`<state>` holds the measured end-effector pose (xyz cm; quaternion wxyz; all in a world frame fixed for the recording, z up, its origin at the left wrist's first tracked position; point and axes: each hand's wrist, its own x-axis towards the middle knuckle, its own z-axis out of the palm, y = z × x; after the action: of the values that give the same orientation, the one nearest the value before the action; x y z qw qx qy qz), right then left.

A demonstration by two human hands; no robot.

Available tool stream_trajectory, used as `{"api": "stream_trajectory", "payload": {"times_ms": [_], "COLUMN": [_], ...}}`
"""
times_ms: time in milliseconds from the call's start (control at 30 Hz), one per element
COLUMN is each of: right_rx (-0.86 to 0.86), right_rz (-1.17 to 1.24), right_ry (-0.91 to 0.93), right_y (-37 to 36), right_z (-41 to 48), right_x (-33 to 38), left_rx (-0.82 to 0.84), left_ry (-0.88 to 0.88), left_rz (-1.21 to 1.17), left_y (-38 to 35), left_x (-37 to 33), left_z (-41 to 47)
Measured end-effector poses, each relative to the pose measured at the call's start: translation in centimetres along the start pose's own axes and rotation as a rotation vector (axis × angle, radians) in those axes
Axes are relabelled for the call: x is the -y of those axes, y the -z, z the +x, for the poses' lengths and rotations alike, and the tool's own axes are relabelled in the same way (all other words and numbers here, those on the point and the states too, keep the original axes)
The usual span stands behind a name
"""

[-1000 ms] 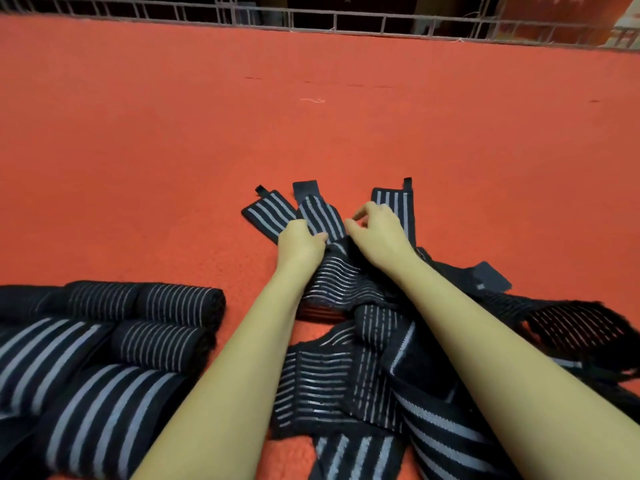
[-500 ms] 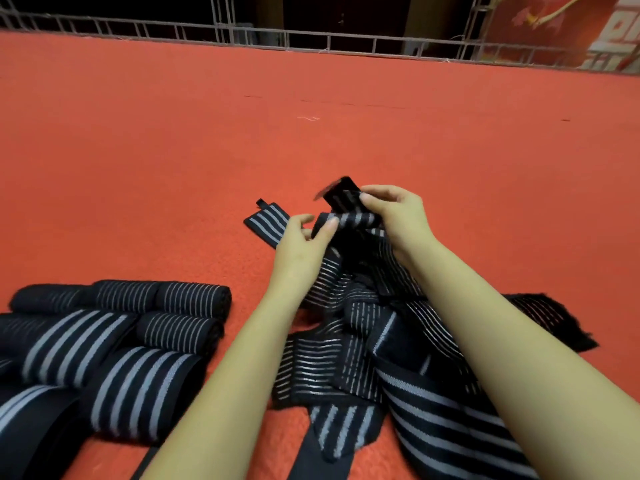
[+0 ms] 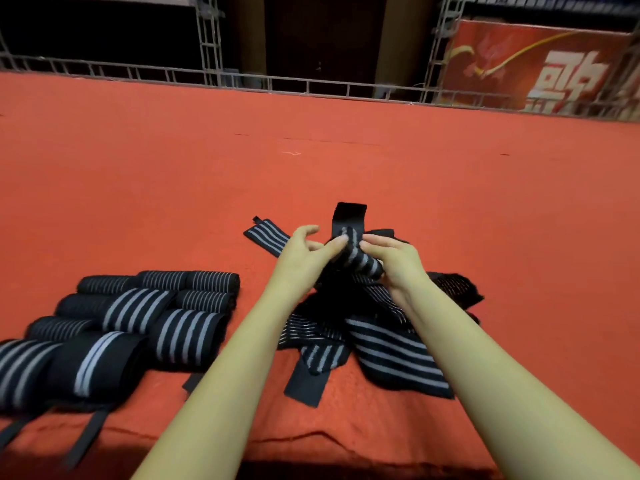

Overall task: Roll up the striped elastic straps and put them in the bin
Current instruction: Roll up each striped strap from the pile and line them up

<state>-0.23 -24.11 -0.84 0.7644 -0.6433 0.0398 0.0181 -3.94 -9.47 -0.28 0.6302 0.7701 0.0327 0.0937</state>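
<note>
Red felt surface. Left hand and right hand pinch black grey-striped elastic strap, rolling apparently just begun. Next: wind in tail from loose pile beneath grip.

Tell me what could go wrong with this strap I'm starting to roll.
1. The strap is barely rolled, pinched between the left hand and right hand; it could spring open.
2. Its tail disappears into the loose pile beneath, so pulling may snag or drag others.
</note>
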Motion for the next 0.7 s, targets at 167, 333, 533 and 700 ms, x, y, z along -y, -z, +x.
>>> {"api": "stream_trajectory", "payload": {"times_ms": [167, 333, 533, 700], "right_rx": [-0.025, -0.250, -0.027, -0.027], "right_rz": [-0.031, -0.398, -0.373, -0.220], "right_ry": [0.048, 0.220, 0.082, 0.048], "right_y": [0.7, 0.2, -0.6, 0.4], "right_z": [-4.0, -6.6, -9.4, -9.9], "right_x": [-0.4, -2.2, -1.8, -0.5], "left_rx": [0.018, -0.085, -0.088, 0.006], "left_ry": [0.017, -0.046, -0.189, -0.283], "left_rz": [0.024, 0.113, 0.080, -0.025], "left_y": [0.4, 0.5, -1.7, -3.0], "left_x": [-0.5, 0.0, 0.1, -0.5], "left_z": [-3.0, -5.3, -7.7, -8.5]}}
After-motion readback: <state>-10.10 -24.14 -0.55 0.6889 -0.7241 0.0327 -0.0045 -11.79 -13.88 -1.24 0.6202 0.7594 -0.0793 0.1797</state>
